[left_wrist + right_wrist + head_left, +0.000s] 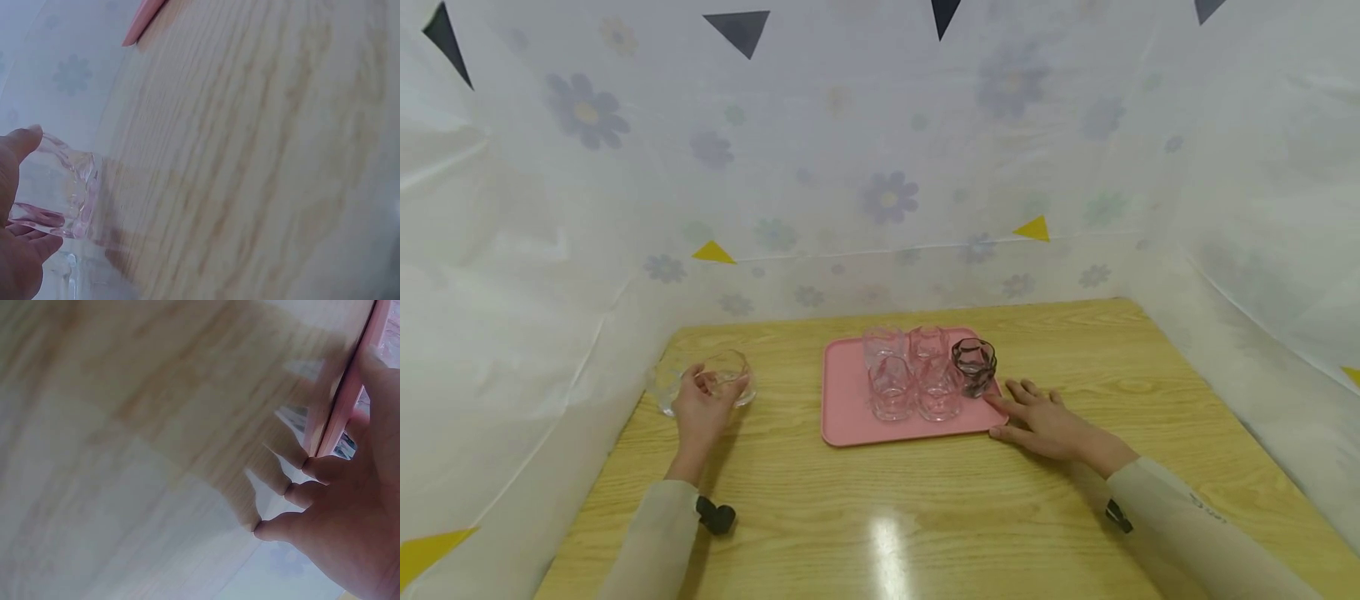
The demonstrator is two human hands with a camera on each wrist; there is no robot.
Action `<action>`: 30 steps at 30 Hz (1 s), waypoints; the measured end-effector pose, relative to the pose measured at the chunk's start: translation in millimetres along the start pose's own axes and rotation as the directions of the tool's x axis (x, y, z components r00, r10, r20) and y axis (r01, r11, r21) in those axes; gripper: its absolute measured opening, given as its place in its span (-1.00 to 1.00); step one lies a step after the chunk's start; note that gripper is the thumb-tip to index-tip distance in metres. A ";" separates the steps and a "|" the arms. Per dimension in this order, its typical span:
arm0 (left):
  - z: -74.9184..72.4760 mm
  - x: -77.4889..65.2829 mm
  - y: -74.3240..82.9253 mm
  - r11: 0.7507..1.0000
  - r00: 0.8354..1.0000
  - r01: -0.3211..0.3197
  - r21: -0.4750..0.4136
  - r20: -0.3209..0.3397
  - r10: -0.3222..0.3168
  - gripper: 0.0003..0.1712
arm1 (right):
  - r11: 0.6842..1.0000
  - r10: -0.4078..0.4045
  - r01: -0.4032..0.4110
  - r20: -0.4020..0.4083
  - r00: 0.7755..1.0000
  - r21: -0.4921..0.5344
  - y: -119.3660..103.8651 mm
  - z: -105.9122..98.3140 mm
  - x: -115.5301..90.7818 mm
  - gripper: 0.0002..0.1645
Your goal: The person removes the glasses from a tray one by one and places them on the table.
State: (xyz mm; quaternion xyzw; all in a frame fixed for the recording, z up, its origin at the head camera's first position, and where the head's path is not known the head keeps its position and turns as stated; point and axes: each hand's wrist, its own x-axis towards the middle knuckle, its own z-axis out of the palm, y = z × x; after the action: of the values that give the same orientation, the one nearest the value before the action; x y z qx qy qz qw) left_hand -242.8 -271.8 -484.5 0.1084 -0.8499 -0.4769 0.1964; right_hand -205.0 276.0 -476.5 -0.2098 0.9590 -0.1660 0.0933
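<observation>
At the left of the table, my left hand (702, 412) grips a clear faceted drinking glass (87, 187) between thumb and fingers. Another clear glass (665, 390) stands just left of it, partly behind the hand. A pink tray (846, 421) lies in the middle, bearing several clear glasses (892, 392) and one smoky dark glass (974, 360) near its right edge. My right hand (1048, 425) touches the tray's right front corner, its fingers spread. In the right wrist view, fingertips (269, 528) of that hand rest on the tabletop beside the tray's rim.
The wood-grain table (790, 517) is enclosed by white sheeting (880, 100) with a flower print at the back and sides. Yellow triangle markers (1033, 229) stick to the back sheet. Wood surface lies between the left-hand glasses and the tray.
</observation>
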 end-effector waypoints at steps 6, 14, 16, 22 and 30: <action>-1.3 1.1 -1.6 1.000 1.000 -0.008 0.025 0.008 0.008 0.01 | 1.000 -0.003 0.003 0.001 1.000 -0.005 0.5 0.2 0.4 -0.15; 0.3 2.8 -3.5 0.998 1.000 -0.015 0.064 -0.012 0.016 0.01 | 1.000 -0.001 0.001 -0.002 1.000 -0.006 0.8 0.8 1.0 -0.15; 1.4 3.8 -4.5 0.997 0.999 -0.024 0.073 -0.029 0.027 0.00 | 1.000 -0.003 0.003 -0.004 1.000 -0.008 1.3 1.2 0.9 -0.15; 4.7 4.9 -5.7 0.993 0.996 -0.050 0.106 -0.072 0.057 -0.03 | 1.000 -0.008 0.008 -0.005 1.000 -0.002 1.7 1.7 1.5 -0.15; 2.7 3.4 -2.6 0.982 0.992 -0.094 0.165 -0.068 0.107 0.07 | 1.000 -0.004 0.004 -0.002 1.000 -0.008 3.3 2.9 1.4 -0.15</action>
State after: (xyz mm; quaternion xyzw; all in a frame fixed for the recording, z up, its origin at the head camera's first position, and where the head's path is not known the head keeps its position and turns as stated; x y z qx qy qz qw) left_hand -247.1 -272.3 -487.2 0.0990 -0.8819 -0.3916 0.2431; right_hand -206.8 277.4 -480.5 -0.2117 0.9594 -0.1624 0.0911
